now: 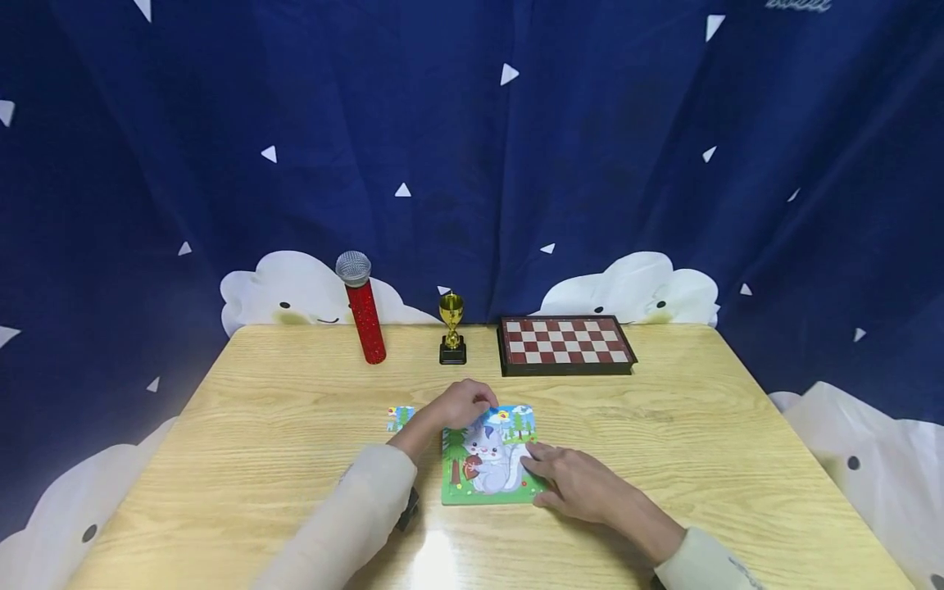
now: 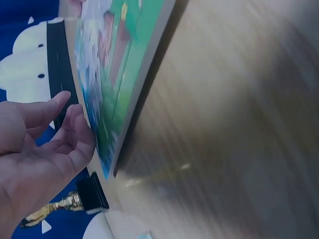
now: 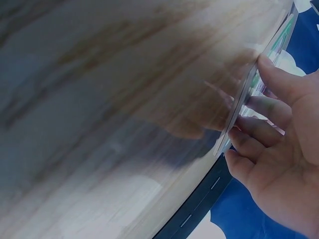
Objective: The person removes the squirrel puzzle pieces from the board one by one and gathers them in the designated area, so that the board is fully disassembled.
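Observation:
A flat picture puzzle (image 1: pixel 490 475) with a grey squirrel holding an acorn lies on the wooden table between both hands. Over its upper left part reaches my left hand (image 1: pixel 463 403), hiding that corner. In the left wrist view the left hand's (image 2: pixel 50 144) fingers are loosely bent, thumb and index tips close together, right at the puzzle's (image 2: pixel 127 64) face. My right hand (image 1: pixel 578 482) rests at the puzzle's right edge. Its fingertips touch that edge in the right wrist view, thumb (image 3: pixel 274 72) spread from the fingers. Left of the puzzle lies a small loose picture piece (image 1: pixel 401 416).
Along the back of the table (image 1: pixel 258 426) stand a red microphone (image 1: pixel 366 319), a small gold trophy cup (image 1: pixel 452 328) on a black base, and a red-and-white chessboard (image 1: pixel 564 342) in a dark frame. A dark blue curtain (image 1: pixel 442 123) hangs behind.

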`<act>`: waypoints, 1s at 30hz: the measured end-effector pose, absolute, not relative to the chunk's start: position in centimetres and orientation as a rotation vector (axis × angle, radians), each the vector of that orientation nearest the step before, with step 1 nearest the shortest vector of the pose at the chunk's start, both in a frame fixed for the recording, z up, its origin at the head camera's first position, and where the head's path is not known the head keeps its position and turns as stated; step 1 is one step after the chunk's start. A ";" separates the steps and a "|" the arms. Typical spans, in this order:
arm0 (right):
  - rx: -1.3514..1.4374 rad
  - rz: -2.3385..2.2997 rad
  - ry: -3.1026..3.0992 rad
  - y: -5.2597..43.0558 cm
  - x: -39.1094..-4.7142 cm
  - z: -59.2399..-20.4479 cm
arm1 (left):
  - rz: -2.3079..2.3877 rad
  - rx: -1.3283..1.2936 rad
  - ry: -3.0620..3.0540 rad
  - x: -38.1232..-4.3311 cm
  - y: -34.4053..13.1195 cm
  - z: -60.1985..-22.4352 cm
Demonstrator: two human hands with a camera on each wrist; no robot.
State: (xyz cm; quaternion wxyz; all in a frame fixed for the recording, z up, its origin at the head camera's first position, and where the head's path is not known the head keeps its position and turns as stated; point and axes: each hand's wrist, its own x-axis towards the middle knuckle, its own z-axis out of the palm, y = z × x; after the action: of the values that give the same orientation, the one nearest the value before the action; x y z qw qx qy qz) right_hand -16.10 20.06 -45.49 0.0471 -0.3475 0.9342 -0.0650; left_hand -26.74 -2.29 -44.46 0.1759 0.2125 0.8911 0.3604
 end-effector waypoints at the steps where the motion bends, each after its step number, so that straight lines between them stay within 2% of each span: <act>1: -1.061 -0.200 2.850 20.0 -16.1 -45.5 | 1.023 0.594 2.503 -26.6 -2.1 -44.5; 14: -1.047 -0.207 2.842 20.0 -15.9 -45.2 | 0.935 0.640 2.506 -26.2 -0.9 -45.0; 30: -1.025 -0.231 2.845 20.3 -16.0 -45.6 | 0.889 0.559 2.521 -26.5 -0.6 -45.3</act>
State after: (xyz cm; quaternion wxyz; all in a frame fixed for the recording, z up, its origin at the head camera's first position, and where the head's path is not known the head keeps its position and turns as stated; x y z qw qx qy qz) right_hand -15.98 20.30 -45.59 0.0542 -0.3374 0.9367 -0.0760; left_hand -26.51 -0.55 -45.29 0.2040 0.2006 0.9036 0.3187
